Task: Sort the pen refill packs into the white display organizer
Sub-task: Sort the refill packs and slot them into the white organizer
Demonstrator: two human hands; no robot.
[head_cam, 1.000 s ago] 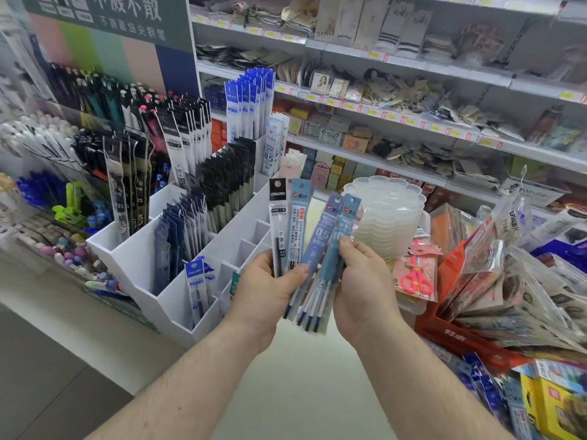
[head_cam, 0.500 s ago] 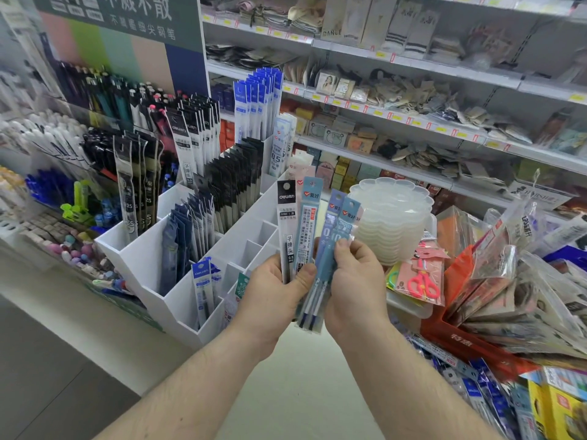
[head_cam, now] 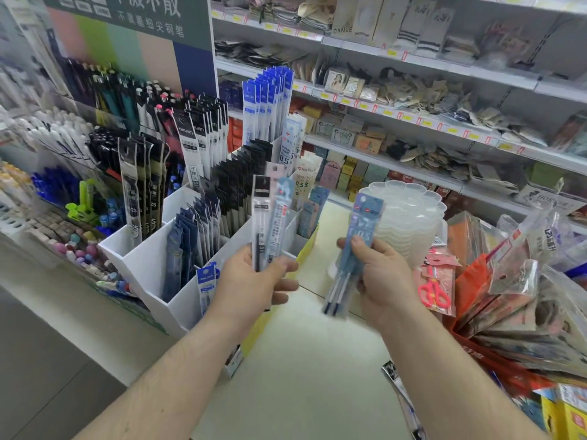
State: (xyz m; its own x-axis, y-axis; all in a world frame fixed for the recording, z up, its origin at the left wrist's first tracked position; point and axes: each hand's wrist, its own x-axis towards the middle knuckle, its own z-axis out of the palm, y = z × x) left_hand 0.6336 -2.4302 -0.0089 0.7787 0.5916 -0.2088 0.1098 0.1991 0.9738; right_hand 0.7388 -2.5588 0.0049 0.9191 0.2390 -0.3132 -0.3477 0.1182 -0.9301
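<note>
My left hand [head_cam: 254,282] grips two refill packs upright: a black-topped pack [head_cam: 259,214] and a light-blue pack [head_cam: 280,214]. My right hand [head_cam: 381,279] pinches a pair of blue-topped refill packs [head_cam: 355,246], held apart from the left hand's packs. The white display organizer [head_cam: 149,265] stands to the left in front of my left hand. Its tiered compartments hold rows of black, navy and blue refill packs. A single blue pack [head_cam: 205,285] stands in its front compartment.
A stack of clear scalloped plastic trays [head_cam: 409,217] sits behind my right hand. Pink scissors in a pack [head_cam: 435,287] and an orange bin of bagged goods [head_cam: 495,312] lie at the right. Pens fill the racks at the left, store shelves the back.
My hands have separated: the right hand pulled the two blue-topped packs to the right, away from the two packs left in my left hand. The view shifted slightly.
</note>
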